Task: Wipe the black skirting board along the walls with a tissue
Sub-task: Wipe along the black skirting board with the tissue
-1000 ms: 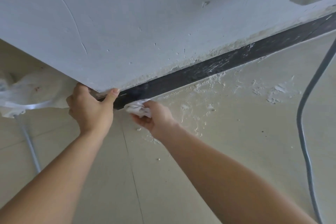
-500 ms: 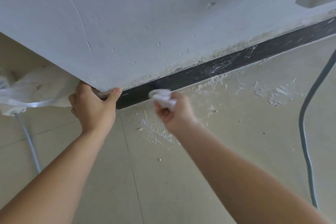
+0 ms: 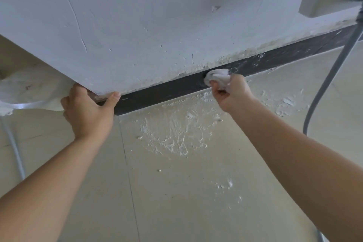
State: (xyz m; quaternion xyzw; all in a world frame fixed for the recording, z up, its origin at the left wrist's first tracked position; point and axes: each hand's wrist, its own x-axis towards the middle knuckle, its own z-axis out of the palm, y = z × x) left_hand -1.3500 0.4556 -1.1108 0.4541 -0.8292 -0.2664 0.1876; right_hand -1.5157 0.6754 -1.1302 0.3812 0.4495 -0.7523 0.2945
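Nearest to us, our two bare forearms reach out over the pale tiled floor (image 3: 176, 192), which carries a smear of white plaster dust (image 3: 174, 129) just below the wall's foot. Our left hand (image 3: 88, 112) grips the outer corner of the wall, fingers wrapped around the far side and thumb pressed flat along the near face, just above the end of the skirting board. Our right hand (image 3: 231, 92) is closed around a crumpled white tissue (image 3: 217, 78) and presses it against the black skirting board (image 3: 167, 92), well to the right of the corner. The board's stretch between the corner and the tissue looks clean and dark; beyond the tissue it shows white flecks. Above it rises the rough grey-white wall (image 3: 147, 25). A grey cable (image 3: 330, 76) hangs down at the right.
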